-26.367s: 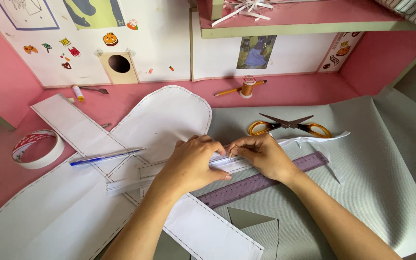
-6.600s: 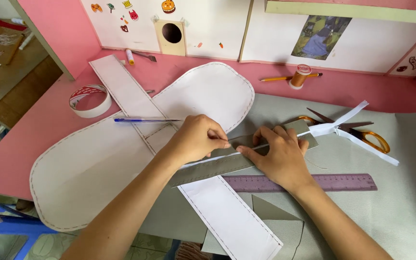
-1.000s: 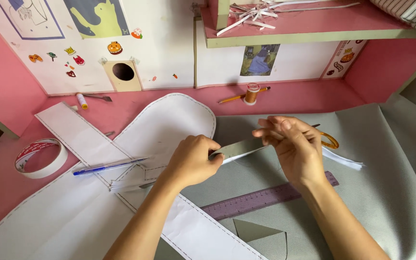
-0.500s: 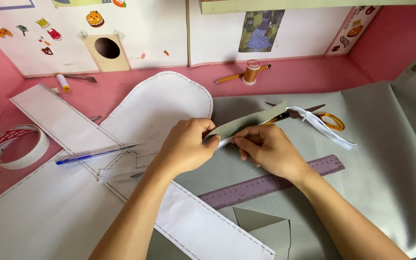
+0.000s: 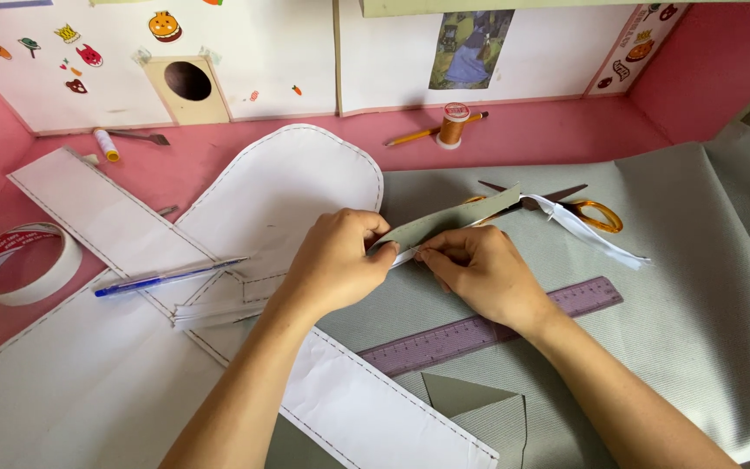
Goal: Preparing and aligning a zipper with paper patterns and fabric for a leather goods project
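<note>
A tape roll [image 5: 17,263], blue pen [image 5: 169,276], purple ruler [image 5: 490,326] and orange-handled scissors [image 5: 570,208] lie about.

Your fingers [image 5: 373,252] pinch a matt grey cloth strip [image 5: 453,223] over ribbed grey fabric [image 5: 670,260], beside smooth white paper patterns [image 5: 288,187].

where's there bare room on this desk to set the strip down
Freest is the grey fabric right of the purple ruler, below the scissors. A smaller pink patch lies between the thread spool and the fabric's top edge. It's crowded left of both hands: white paper patterns, blue pen, tape roll.
</note>
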